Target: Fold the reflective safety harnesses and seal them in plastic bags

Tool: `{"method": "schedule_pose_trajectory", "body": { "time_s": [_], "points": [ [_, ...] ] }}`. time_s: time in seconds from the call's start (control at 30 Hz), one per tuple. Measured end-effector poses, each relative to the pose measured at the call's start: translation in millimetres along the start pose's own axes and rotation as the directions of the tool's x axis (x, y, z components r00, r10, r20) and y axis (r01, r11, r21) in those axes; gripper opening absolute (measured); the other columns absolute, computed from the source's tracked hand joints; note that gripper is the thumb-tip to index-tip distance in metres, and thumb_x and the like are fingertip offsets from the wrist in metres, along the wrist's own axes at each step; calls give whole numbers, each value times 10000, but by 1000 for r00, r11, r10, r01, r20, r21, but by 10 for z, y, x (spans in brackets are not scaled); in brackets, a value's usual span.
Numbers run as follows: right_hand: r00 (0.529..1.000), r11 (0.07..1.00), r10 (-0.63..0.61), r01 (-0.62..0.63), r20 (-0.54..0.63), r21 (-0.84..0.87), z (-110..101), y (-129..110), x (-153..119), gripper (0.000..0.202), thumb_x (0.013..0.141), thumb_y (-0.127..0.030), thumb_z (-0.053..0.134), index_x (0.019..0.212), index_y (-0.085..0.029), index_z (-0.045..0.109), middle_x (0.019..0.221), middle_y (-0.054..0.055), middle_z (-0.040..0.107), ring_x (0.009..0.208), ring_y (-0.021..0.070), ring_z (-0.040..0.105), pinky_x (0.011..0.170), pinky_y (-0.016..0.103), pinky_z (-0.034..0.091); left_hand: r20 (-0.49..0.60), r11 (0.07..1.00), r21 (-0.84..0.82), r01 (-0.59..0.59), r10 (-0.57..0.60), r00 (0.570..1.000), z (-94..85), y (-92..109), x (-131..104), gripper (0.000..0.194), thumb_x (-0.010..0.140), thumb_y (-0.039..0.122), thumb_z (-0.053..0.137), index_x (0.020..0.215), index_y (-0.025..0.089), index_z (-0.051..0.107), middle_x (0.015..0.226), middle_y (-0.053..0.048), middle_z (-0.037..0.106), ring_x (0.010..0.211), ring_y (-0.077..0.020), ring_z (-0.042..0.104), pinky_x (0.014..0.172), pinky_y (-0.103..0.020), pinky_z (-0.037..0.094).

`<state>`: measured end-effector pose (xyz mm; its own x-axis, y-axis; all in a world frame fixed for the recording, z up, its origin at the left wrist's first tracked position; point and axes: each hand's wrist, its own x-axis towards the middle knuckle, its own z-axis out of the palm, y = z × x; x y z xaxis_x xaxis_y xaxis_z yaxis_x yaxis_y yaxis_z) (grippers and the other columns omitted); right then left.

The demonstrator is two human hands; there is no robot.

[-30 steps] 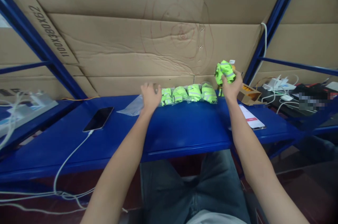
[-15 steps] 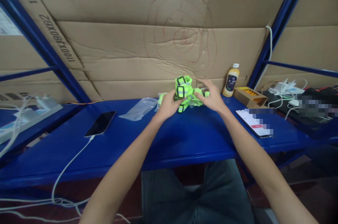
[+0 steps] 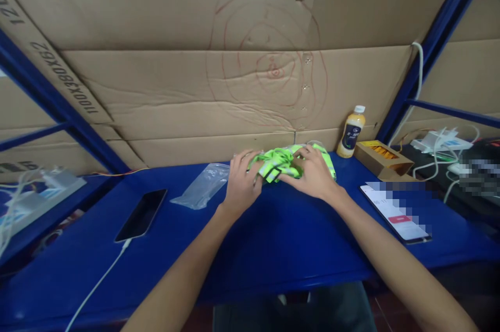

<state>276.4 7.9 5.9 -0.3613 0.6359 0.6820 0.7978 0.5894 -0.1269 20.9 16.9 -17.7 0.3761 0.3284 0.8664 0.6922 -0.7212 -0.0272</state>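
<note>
A crumpled fluorescent yellow-green reflective vest [image 3: 275, 161] with silvery bands and black edging lies low over the far part of the table. My left hand [image 3: 242, 182] grips its left side, the fingers curled over the fabric. From the other side, my right hand [image 3: 312, 171] has its fingers bent into the cloth, thumb pointing left. More of the same bright fabric [image 3: 327, 157] shows past my right hand, partly under clear plastic. Left of my left hand rests a flat clear plastic bag [image 3: 202, 186]. My palms hide part of the cloth.
On the blue table [image 3: 289, 248] lie a dark phone [image 3: 142, 214] with a white cable at left and a lit phone [image 3: 394, 212] at right. A drink bottle [image 3: 351, 131] and open carton [image 3: 385, 160] stand at back right. Cardboard [image 3: 175, 76] walls the back.
The bundle, held up at my left hand before, is now lower and bunched between both hands. My right hand has closed in on the fabric. The camera view has tilted and shifted.
</note>
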Motion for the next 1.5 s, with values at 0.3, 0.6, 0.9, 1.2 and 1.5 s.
{"method": "schedule_pose_trajectory", "body": {
  "time_s": [0.3, 0.6, 0.9, 1.2, 1.5],
  "points": [
    [994, 753, 102, -109, 49, 649, -70, 29, -15, 707, 899, -492, 820, 1517, -262, 565, 1343, 112, 756, 1209, 294, 734, 1067, 457, 570, 33, 999, -46, -20, 22, 999, 65, 40, -87, 242, 975, 124, 612, 1207, 189, 630, 1239, -160, 663, 1160, -305, 633, 1012, -469, 562],
    [988, 721, 145, -67, -56, 689, 134, 63, -41, 409, 955, -337, 776, 1359, -278, 754, 1350, 78, 760, 1290, 273, 694, 1152, 438, 524, 208, 962, -230, 146, -98, 973, 9, 125, 69, 858, 946, 528, 776, 1622, 184, 377, 1563, -209, 562, 1434, -394, 505, 1214, -601, 421],
    [968, 871, 57, 73, -246, 486, 36, 88, -23, 252, 860, -155, 702, 1095, -245, 692, 1041, 39, 759, 971, 240, 727, 891, 383, 561, 221, 954, -226, 198, -148, 964, -11, 17, 41, 217, 1049, 321, 619, 1219, 187, 628, 1151, -119, 744, 1087, -283, 706, 973, -423, 560],
    [995, 967, -99, 101, -20, 233, -21, 3, -68, 744, 850, -329, 778, 1507, -216, 447, 1468, 180, 604, 1357, 376, 574, 1135, 578, 498, 63, 946, -184, 268, -261, 963, -26, -18, 56, 239, 955, 126, 558, 1172, 207, 615, 1099, -87, 743, 1044, -260, 706, 932, -383, 545],
    [989, 926, 7, 49, -146, 374, 304, -286, -163, 502, 826, -200, 686, 1327, -220, 667, 1245, 128, 771, 1160, 321, 727, 1051, 496, 580, 90, 966, -248, 66, -45, 995, 13, 0, 57, 212, 1029, 149, 512, 1131, 187, 694, 1072, -104, 749, 1075, -265, 679, 999, -422, 546]
  ]
}}
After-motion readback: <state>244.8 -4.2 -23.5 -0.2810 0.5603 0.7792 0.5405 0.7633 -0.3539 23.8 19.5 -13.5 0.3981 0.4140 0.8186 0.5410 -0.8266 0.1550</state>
